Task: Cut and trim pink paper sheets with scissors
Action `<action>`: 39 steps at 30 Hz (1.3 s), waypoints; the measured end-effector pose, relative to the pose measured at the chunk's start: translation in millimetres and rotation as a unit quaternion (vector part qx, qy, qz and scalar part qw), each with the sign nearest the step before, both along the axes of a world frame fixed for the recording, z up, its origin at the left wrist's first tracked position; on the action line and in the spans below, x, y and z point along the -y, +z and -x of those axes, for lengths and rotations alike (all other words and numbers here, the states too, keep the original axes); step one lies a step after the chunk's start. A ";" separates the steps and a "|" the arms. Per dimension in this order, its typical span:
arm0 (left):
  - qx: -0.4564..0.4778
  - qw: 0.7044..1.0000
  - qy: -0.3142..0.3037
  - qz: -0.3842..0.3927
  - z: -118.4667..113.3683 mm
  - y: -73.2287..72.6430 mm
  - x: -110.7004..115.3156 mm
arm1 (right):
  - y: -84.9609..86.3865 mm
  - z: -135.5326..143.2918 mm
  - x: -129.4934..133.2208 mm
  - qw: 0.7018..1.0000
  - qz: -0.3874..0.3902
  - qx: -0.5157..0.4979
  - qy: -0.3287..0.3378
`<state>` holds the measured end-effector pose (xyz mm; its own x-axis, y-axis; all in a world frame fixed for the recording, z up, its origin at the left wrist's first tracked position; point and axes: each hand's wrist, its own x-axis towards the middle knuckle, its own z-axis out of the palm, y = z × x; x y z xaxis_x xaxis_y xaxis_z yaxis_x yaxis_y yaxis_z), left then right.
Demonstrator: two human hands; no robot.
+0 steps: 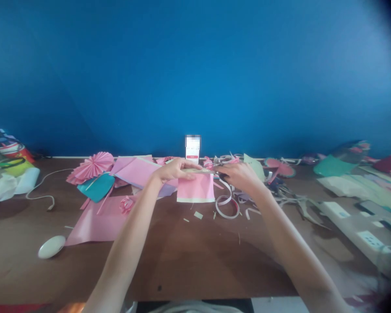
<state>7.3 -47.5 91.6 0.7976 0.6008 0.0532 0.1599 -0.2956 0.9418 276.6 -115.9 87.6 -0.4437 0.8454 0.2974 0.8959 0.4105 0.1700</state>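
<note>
My left hand (178, 170) pinches the upper left edge of a folded sheet of pink paper (195, 188), its thumb and fingers on either side. That sheet hangs upright, with a pale yellow-green band along its bottom edge. At the sheet's top right, my right hand (239, 174) is closed round what look like scissors (211, 172); a thin grey blade points left along the top edge, and the handles are hidden by the fingers. Below the right hand, a curled paper strip (228, 211) lies on the table. Small paper scraps (198, 215) are scattered in front of the sheet.
A lit phone (192, 148) stands against the blue wall (195, 78). On the left are a pleated pink paper fan (94, 167), a teal paper piece (96, 188), pink sheets (97, 221) and a white oval object (51, 247). A power strip (361, 234) lies on the right.
</note>
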 end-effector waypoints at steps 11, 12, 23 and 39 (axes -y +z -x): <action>-0.005 1.000 -0.022 -0.014 0.2 4.8 2.6 | 2.2 -1.5 1.1 1.000 0.010 -0.002 0.017; -0.002 1.000 -0.024 -0.016 0.0 4.9 2.5 | 2.3 -1.5 1.4 1.000 0.011 -0.003 0.021; 0.005 1.000 -0.025 0.005 -0.2 2.9 2.1 | -1.9 -1.6 -2.0 1.000 0.019 -0.007 -0.002; 0.015 0.999 -0.037 0.017 0.2 3.8 3.0 | 0.4 -6.0 -1.0 1.000 -0.006 -0.010 -0.019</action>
